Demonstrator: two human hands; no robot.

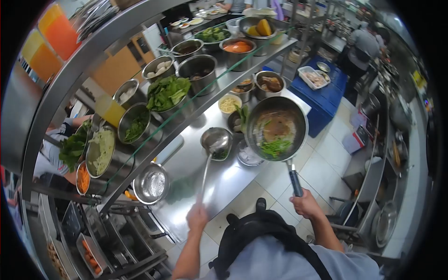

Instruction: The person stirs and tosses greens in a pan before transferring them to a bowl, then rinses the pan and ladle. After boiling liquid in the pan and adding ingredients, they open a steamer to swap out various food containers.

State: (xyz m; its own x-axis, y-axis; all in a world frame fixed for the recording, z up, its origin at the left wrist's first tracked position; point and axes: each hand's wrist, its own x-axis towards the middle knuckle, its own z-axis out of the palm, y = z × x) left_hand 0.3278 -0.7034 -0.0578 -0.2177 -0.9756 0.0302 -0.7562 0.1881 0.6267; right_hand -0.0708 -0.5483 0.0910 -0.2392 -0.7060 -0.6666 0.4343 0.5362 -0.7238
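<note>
My right hand is closed round the black handle of a frying pan, which is held out past the steel counter's right edge. Brown liquid coats part of the pan's bottom, with chopped green vegetables on the side nearest me. My left hand grips the end of a long-handled ladle. The ladle's bowl overlaps a small container of dark greens on the counter. Beside that stands a clear tub with white contents.
A shelf over the counter bears several steel pots of vegetables and sauces. An empty steel bowl sits at the counter's left. Beyond the pan is a blue chest with a white tray. Another person stands at the back right.
</note>
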